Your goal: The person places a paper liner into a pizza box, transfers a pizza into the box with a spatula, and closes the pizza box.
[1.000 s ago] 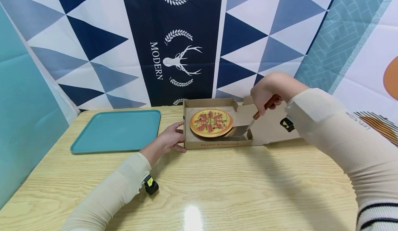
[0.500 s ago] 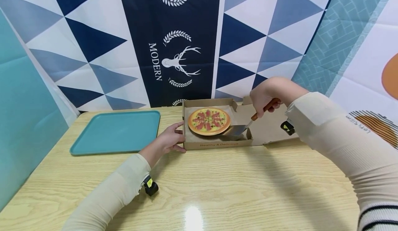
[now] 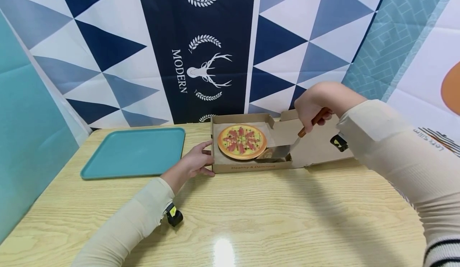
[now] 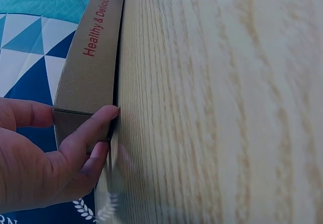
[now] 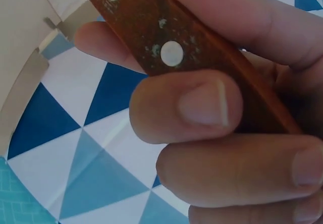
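A round pizza [image 3: 242, 141] with red toppings lies in an opened cardboard pizza box [image 3: 251, 167], on a pale liner. My left hand [image 3: 195, 161] rests against the box's left side; in the left wrist view its fairly straight fingers touch the front corner and the top edge. My right hand [image 3: 313, 108] grips a spatula [image 3: 301, 132] by its wooden, riveted handle, fingers curled round it as the right wrist view shows. The spatula's metal blade slants down into the box beside the pizza's right edge. Whether its tip is under the pizza I cannot tell.
A teal tray [image 3: 134, 153] lies on the wooden table [image 3: 244, 211] left of the box. The box's lid [image 3: 320, 143] is folded out flat to the right. A patterned cloth [image 3: 212, 27] hangs behind the table.
The pizza has shifted slightly left in the box. My right hand dipped left with the spatula, then drew back up and right. My left hand has stayed at the box's side.
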A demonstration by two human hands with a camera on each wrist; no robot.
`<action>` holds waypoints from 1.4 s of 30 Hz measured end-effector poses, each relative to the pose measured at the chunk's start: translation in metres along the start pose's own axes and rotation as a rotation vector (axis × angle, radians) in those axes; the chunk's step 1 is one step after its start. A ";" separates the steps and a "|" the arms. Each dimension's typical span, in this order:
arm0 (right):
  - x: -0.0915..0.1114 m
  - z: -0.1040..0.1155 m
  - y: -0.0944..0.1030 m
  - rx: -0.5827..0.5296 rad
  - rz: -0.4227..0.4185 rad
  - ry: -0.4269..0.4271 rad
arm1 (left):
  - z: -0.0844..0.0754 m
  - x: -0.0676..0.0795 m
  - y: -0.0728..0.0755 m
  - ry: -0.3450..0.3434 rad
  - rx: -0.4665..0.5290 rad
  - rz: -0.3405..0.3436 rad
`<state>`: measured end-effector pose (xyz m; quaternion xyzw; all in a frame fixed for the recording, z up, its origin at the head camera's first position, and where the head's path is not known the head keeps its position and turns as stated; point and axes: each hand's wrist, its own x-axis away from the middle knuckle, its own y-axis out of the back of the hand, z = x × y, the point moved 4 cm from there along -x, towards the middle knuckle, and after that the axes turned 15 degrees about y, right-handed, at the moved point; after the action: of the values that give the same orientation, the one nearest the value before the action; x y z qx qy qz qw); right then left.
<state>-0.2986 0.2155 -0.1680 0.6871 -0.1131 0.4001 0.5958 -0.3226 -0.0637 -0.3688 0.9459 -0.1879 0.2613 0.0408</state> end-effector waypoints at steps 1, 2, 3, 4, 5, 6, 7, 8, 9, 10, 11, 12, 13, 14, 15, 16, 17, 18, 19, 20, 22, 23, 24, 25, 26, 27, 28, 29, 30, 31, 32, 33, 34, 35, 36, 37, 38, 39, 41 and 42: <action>0.003 -0.001 0.000 -0.002 -0.001 -0.001 | 0.000 0.000 0.000 0.000 -0.002 -0.002; 0.006 -0.002 0.001 -0.001 -0.001 0.003 | 0.000 0.000 0.000 0.000 -0.004 -0.001; 0.009 -0.003 0.001 -0.003 -0.003 0.004 | 0.000 0.000 0.000 -0.001 -0.006 -0.002; 0.013 -0.004 0.001 -0.004 -0.004 0.006 | 0.000 0.000 0.000 -0.001 -0.007 -0.002; 0.016 -0.005 0.001 -0.010 -0.009 0.008 | 0.000 0.000 0.000 -0.001 -0.008 -0.002; 0.020 -0.007 0.001 -0.019 -0.016 0.010 | -0.001 0.001 0.000 0.000 -0.009 -0.004; 0.023 -0.008 0.001 -0.025 -0.025 0.014 | -0.001 0.001 0.000 0.000 -0.011 -0.005; 0.026 -0.009 0.000 -0.031 -0.035 0.023 | -0.001 0.001 0.000 0.000 -0.012 -0.006; 0.028 -0.011 0.000 -0.038 -0.046 0.034 | -0.001 0.002 0.000 0.000 -0.013 -0.008; 0.030 -0.012 -0.002 -0.042 -0.057 0.051 | -0.001 0.002 0.000 0.000 -0.015 -0.008; 0.032 -0.013 -0.003 -0.052 -0.067 0.071 | -0.001 0.002 0.000 -0.001 -0.016 -0.008; 0.034 -0.014 -0.005 -0.061 -0.075 0.093 | -0.001 0.003 -0.001 -0.001 -0.018 -0.006; 0.035 -0.015 -0.008 -0.069 -0.083 0.116 | -0.001 0.003 -0.001 -0.002 -0.021 -0.005; 0.035 -0.016 -0.011 -0.075 -0.091 0.138 | 0.000 0.003 -0.001 -0.003 -0.022 -0.002; 0.035 -0.016 -0.015 -0.083 -0.101 0.156 | 0.000 0.004 -0.001 -0.004 -0.024 -0.001; 0.035 -0.017 -0.018 -0.091 -0.114 0.175 | 0.000 0.004 -0.001 -0.005 -0.027 -0.003; 0.034 -0.019 -0.022 -0.100 -0.130 0.190 | 0.000 0.004 -0.001 -0.007 -0.029 -0.005; 0.033 -0.021 -0.027 -0.105 -0.150 0.201 | 0.000 0.005 -0.001 -0.009 -0.032 -0.007; 0.032 -0.023 -0.031 -0.106 -0.171 0.212 | 0.000 0.005 -0.001 -0.011 -0.035 -0.009; 0.031 -0.025 -0.036 -0.114 -0.194 0.221 | 0.000 0.005 -0.001 -0.012 -0.038 -0.012; 0.027 -0.031 -0.047 -0.137 -0.248 0.244 | 0.000 0.005 -0.001 -0.013 -0.045 -0.018; 0.024 -0.034 -0.052 -0.155 -0.277 0.257 | 0.001 0.005 -0.001 -0.014 -0.046 -0.019; 0.021 -0.038 -0.058 -0.176 -0.308 0.270 | 0.001 0.005 -0.001 -0.014 -0.045 -0.019; 0.018 -0.041 -0.063 -0.202 -0.336 0.286 | 0.001 0.005 0.000 -0.012 -0.045 -0.019; 0.015 -0.044 -0.069 -0.236 -0.365 0.302 | 0.002 0.005 0.000 -0.011 -0.041 -0.017; 0.011 -0.046 -0.074 -0.261 -0.393 0.321 | 0.003 0.005 0.001 -0.010 -0.035 -0.014; 0.008 -0.048 -0.079 -0.291 -0.419 0.338 | 0.004 0.004 0.003 -0.010 -0.027 -0.008; 0.004 -0.049 -0.084 -0.322 -0.440 0.350 | 0.005 0.004 0.003 -0.007 -0.019 -0.004; 0.001 -0.050 -0.089 -0.347 -0.463 0.359 | 0.005 0.005 0.004 -0.003 -0.011 0.002; -0.002 -0.051 -0.093 -0.369 -0.484 0.367 | 0.006 0.005 0.004 -0.002 -0.003 0.006; -0.004 -0.051 -0.097 -0.396 -0.503 0.369 | 0.006 0.005 0.004 -0.001 0.006 0.010; -0.007 -0.051 -0.102 -0.421 -0.520 0.368 | 0.006 0.006 0.004 -0.001 0.010 0.012; -0.010 -0.051 -0.106 -0.456 -0.536 0.362 | 0.007 0.006 0.005 -0.001 0.016 0.015; -0.012 -0.051 -0.110 -0.485 -0.555 0.361 | 0.006 0.008 0.005 -0.002 0.019 0.016; -0.015 -0.051 -0.113 -0.517 -0.573 0.358 | 0.006 0.009 0.005 -0.004 0.023 0.018; -0.018 -0.050 -0.117 -0.553 -0.590 0.353 | 0.006 0.010 0.005 -0.007 0.026 0.019; -0.020 -0.050 -0.121 -0.592 -0.606 0.349 | 0.006 0.011 0.006 -0.009 0.032 0.022; -0.023 -0.049 -0.124 -0.623 -0.624 0.351 | 0.006 0.012 0.006 -0.011 0.039 0.025; -0.027 -0.047 -0.128 -0.671 -0.660 0.357 | 0.006 0.015 0.009 -0.019 0.046 0.027; -0.029 -0.045 -0.130 -0.693 -0.675 0.360 | 0.006 0.017 0.010 -0.020 0.050 0.026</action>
<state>-0.2543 0.2816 -0.2839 0.3677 0.0935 0.2364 0.8945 -0.3097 -0.0801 -0.3657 0.9466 -0.1940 0.2572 0.0119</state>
